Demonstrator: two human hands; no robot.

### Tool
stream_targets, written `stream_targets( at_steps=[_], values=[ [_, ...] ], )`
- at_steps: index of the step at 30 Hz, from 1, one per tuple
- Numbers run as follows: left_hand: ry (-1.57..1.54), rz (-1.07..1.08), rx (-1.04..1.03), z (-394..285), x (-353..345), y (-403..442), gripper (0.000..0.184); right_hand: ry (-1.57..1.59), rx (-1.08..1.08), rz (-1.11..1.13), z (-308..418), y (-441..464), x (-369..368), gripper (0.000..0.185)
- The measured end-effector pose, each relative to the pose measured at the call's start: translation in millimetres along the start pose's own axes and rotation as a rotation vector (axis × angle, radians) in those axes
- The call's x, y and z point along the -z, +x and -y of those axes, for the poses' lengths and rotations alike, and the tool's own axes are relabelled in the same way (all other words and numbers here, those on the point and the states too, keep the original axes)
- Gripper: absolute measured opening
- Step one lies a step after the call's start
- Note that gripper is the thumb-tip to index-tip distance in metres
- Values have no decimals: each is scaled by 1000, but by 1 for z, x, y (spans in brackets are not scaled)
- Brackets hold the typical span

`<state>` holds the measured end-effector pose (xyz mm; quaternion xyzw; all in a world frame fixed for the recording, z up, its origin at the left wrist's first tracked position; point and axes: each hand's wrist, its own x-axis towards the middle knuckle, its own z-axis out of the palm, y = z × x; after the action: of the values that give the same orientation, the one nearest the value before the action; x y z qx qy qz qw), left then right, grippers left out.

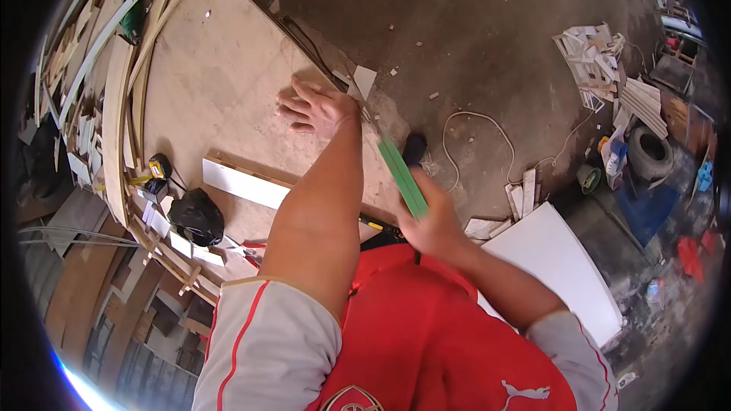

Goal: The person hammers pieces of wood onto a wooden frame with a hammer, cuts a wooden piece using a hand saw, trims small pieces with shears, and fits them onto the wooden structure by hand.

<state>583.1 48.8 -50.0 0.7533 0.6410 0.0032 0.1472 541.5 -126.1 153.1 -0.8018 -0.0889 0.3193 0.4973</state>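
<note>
My left hand (316, 109) lies on the pale wooden tabletop (228, 68) near its edge, fingers spread and holding nothing. In my right hand (432, 217), closed fingers grip one end of a long, flat green tool (402, 175) just off the table edge. A thin metal part seems to run from the tool's far end toward the edge; its exact kind is unclear. Beyond my left wrist is a small white piece (364, 81) at the edge. A white-faced board strip (251, 183) lies on the table, partly behind my left forearm.
At the left are a yellow tape measure (158, 167), a black plastic bag (196, 217), red-handled pliers (253, 253) and curved wood strips (118, 122). To the right, a white panel (556, 270), a tyre (651, 154) and a pale cable (512, 154) lie on the floor.
</note>
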Motion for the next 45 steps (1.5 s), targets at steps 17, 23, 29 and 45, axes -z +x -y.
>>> stream_targets(
  at_steps=[17, 23, 29, 45],
  values=[
    [-20, 39, 33, -4, 4, 1, 56, -48, 29, -313, -127, 64, -8, 34],
    [-108, -40, 10, 2, 1, -2, 52, 74, 78, -203, -128, 156, -70, 34],
    [-458, -1, 14, 31, -12, 20, 54, 355, 35, -71, -166, 193, -77, 31],
    [-1285, 739, -156, 52, 88, -29, 32, 159, 252, 256, -62, 169, 2, 29]
  ],
)
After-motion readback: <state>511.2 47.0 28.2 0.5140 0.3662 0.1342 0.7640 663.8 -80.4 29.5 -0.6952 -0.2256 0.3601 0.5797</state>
